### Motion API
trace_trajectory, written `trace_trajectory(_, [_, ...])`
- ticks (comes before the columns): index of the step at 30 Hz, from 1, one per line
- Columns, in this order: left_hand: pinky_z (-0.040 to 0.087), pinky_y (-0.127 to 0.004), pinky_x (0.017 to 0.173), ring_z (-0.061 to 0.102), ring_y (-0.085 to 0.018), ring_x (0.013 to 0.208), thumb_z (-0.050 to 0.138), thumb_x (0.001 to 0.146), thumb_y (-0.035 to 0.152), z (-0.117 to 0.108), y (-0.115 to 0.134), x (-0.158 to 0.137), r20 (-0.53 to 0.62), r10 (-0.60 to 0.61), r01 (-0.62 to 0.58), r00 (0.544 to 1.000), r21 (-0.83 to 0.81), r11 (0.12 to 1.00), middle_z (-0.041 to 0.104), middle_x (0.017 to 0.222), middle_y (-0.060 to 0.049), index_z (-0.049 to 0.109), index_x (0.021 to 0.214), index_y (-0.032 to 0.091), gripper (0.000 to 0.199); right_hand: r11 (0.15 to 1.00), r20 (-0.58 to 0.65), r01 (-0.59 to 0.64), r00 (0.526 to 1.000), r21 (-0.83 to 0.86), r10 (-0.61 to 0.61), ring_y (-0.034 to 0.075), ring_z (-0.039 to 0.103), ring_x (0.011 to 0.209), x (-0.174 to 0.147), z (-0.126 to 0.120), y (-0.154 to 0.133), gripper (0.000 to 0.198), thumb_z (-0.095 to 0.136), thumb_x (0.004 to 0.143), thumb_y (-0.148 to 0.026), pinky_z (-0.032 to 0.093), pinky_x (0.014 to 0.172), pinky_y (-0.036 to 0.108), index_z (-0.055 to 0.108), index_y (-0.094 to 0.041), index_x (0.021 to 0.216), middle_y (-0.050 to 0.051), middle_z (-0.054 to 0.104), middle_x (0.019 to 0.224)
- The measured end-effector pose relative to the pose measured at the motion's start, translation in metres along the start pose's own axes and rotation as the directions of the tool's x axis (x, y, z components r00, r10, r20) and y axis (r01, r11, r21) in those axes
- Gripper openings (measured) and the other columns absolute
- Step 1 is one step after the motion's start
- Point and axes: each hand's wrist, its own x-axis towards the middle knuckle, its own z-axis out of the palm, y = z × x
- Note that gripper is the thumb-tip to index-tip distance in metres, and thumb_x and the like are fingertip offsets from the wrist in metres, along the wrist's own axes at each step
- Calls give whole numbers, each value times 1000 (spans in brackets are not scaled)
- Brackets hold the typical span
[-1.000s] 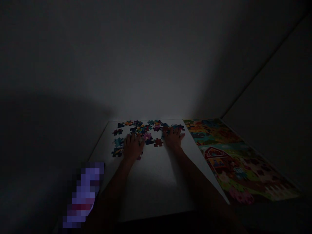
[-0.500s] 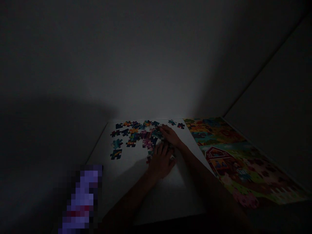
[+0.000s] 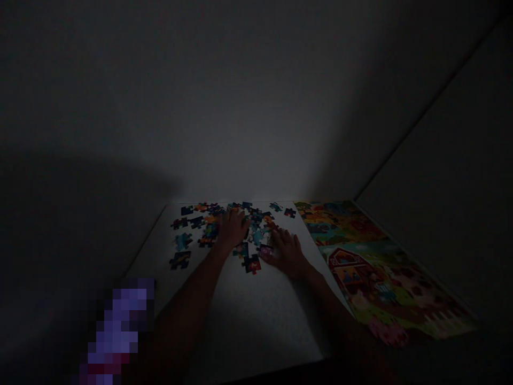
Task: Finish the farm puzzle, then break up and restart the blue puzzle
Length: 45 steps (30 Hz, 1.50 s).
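Observation:
Many loose jigsaw puzzle pieces (image 3: 255, 235) with dark, multicoloured prints lie scattered on a white table (image 3: 256, 305). My left hand (image 3: 232, 231) rests palm down over the middle of the pieces, fingers stretched out and spread, hiding those beneath it. On the right side of the pile, my right hand (image 3: 287, 251) lies low with its fingers apart. Its thumb is beside or on a purple puzzle piece (image 3: 265, 250); whether they touch I cannot tell. A red and dark puzzle piece (image 3: 252, 264) sits at the near edge of the pile.
Two colourful picture sheets, a farm scene (image 3: 385, 289) and an animal scene (image 3: 340, 222), cover the table's right side. A pale wall (image 3: 240, 107) rises behind the table. At lower left is a pixelated purple shape (image 3: 116, 326). The light is dim.
My left hand has moved away and leftward onto the middle of the pile. My right hand has come back toward me, to the pile's right side. The view has shifted slightly.

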Motion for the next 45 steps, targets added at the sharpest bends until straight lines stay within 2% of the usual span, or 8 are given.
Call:
trace_trajectory(7, [23,-64,112,27,-38,145,43,95,55,-10,-28,-71,-85,-158,161,984,32,986,39,153,-17,46,144,25,57,976,-80,-215,973,47,218,35,15,148,58,-7,-40,78,42,92,-63,6,117,57,32,-12,151,18,22,160])
trace_trajectory(12, [14,-59,118,23,-36,147,58,85,61,3,1,-102,-73,217,-218,973,-4,976,31,158,-16,47,144,23,71,944,-131,-241,953,224,274,35,23,146,85,6,-76,62,42,93,-60,11,116,59,51,-21,140,15,37,154])
trace_trajectory(16, [17,-62,117,28,-34,145,56,88,58,3,-2,-103,-26,151,-152,988,-31,988,38,154,-15,51,140,24,63,948,-256,16,964,319,70,23,47,132,95,-1,-44,42,37,97,-47,29,114,44,66,-29,122,5,58,138])
trace_trajectory(23, [22,-64,114,29,-37,144,56,91,45,-3,-24,-98,-103,-132,135,986,26,990,38,154,-15,57,134,25,48,935,-313,-318,882,156,352,39,31,141,102,-12,35,57,49,92,-42,17,114,62,50,-10,138,24,43,147])
trace_trajectory(27, [24,-65,113,33,-38,142,53,93,36,-3,-24,-93,-130,-245,250,961,21,968,42,151,-19,59,133,21,43,986,-207,-48,975,163,82,33,35,141,95,-4,21,53,50,93,-44,24,116,52,55,-13,136,19,45,148])
trace_trajectory(34, [26,-70,107,37,-40,139,41,97,33,0,-25,-87,-221,-320,333,921,22,943,47,146,-20,63,127,19,39,864,-165,174,980,473,-108,24,50,131,62,0,-6,40,51,91,-36,37,112,45,64,-22,126,9,57,140])
trace_trajectory(40, [19,-59,117,36,-33,141,50,94,48,-6,-15,-88,-80,51,-50,995,19,999,45,150,-14,55,136,23,50,794,-270,114,961,598,65,23,57,123,59,-5,4,43,42,83,-17,43,106,42,68,-19,117,10,63,130])
trace_trajectory(45, [15,-55,120,32,-28,144,49,95,46,-4,1,-87,50,326,-323,944,-71,944,40,154,-4,54,136,32,44,912,-204,175,973,370,-104,27,54,125,62,-12,12,38,58,81,-28,40,109,43,70,-21,116,8,63,131])
